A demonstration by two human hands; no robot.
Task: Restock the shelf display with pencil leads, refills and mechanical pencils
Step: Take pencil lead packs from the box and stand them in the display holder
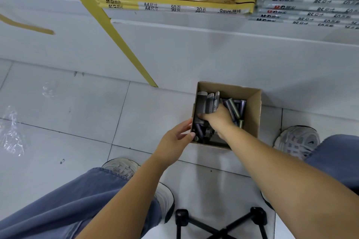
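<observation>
Head view, looking straight down. The cardboard box point(253, 110) sits on the floor tiles point(77, 114) at about 3 o'clock from the middle of the frame, just beside the base of the shelf unit point(194, 44).

The right hand point(217, 119) is down inside the box. Its thumb is on the near face of the flat grey packs point(206, 103) and its fingers are tucked behind them, so that looks like a pinch on the stack. The purple and green tubes point(233, 106) stand loose at the 3 o'clock side of the box, untouched.

The left hand point(174, 139) comes in from 7 o'clock with its fingers straight, laid against the box's outer left wall to steady it and gripping nothing.

Up at 12 o'clock are stacked paper pads point(174, 6). The pencil display itself is not in view. Crumpled plastic wrap point(11, 136) lies at 9 o'clock, and black stool legs point(219, 225) show at 6 o'clock.

This reads as the fetching step, stock still in the box. The next move calls for a clean lift of the packs clear of the tubes, with the box held down.
</observation>
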